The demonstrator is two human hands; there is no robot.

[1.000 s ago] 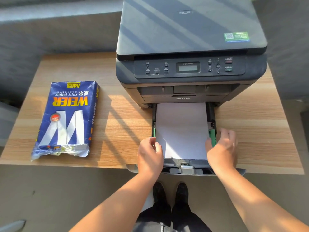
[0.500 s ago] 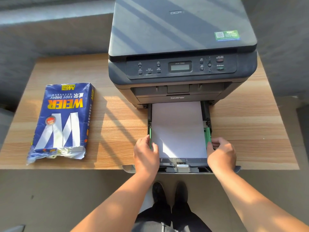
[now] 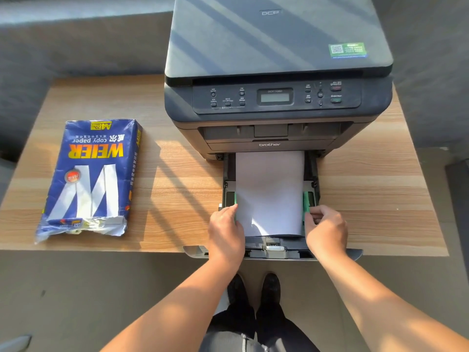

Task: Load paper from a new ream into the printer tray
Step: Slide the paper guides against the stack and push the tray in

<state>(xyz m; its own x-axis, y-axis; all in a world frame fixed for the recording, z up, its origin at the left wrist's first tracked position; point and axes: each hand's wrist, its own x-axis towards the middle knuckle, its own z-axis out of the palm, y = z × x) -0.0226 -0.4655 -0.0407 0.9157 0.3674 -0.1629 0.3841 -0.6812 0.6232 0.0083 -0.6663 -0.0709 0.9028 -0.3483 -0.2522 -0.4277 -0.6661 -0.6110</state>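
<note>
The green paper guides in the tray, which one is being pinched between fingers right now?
The right guide: the right hand pinches it, while the left hand only rests against the left guide.

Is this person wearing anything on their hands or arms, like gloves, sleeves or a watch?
No. The left hand and right hand are bare, with no gloves, and I see no rings. Both forearms are uncovered as far as the picture's bottom edge, with no sleeves, watch or bracelet showing.
</note>
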